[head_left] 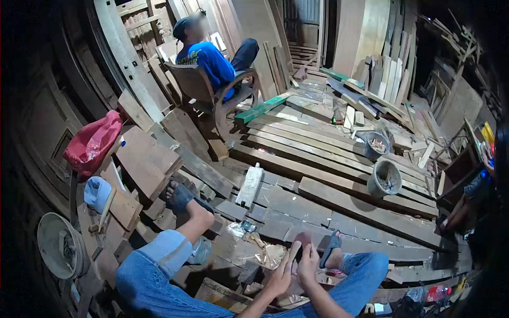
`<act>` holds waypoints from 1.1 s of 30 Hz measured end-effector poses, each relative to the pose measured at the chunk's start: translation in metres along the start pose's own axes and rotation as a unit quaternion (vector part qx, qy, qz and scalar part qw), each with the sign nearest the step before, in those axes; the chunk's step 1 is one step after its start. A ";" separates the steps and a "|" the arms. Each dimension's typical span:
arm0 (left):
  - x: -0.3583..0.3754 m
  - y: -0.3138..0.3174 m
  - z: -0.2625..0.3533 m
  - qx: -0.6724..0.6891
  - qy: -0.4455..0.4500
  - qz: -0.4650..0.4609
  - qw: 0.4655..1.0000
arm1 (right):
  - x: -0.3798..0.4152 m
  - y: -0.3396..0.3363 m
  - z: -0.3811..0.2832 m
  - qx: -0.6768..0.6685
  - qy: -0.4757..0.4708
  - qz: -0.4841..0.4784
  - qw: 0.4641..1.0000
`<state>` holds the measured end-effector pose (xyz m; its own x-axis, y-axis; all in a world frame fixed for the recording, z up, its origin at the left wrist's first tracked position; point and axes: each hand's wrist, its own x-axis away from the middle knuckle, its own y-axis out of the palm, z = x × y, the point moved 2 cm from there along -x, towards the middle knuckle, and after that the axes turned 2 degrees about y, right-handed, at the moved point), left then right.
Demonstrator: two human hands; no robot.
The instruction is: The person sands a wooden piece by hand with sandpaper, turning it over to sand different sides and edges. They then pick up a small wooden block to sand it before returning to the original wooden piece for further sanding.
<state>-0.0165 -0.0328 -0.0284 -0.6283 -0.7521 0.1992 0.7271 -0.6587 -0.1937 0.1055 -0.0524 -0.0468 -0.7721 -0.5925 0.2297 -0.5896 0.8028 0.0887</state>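
Between my knees, low in the view, both hands are close together. My left hand is wrapped round a slim pale wooden piece that points up and away from me. Beside it on the right, my right hand is closed against a reddish-brown flat piece, which lies at the tip of the wooden piece. How the two pieces touch is too small to tell. Wood shavings lie on the boards just left of my hands.
A person in blue sits in a chair at the upper left. Buckets stand on beams at the right, and another at far left. A pale wooden block lies ahead. Another person's legs show at far right.
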 end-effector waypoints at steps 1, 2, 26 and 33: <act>0.000 0.007 -0.007 -0.004 0.005 -0.009 1.000 | 0.007 0.002 0.005 0.006 -0.013 0.025 1.000; 0.007 0.017 -0.021 -0.010 0.006 -0.020 1.000 | 0.008 0.003 0.017 -0.042 -0.022 0.046 0.998; -0.004 0.004 0.022 -0.001 -0.091 -0.051 0.995 | 0.035 0.001 0.037 0.116 -0.067 0.003 0.991; -0.012 -0.003 0.000 0.008 -0.014 0.013 1.000 | 0.031 0.006 0.002 0.119 -0.096 -0.010 0.988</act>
<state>-0.0104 -0.0218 -0.0301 -0.6017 -0.7672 0.2221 0.7469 -0.6390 -0.1839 0.0772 -0.0657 -0.0411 -0.7768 -0.6285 0.0405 -0.6269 0.7655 -0.1448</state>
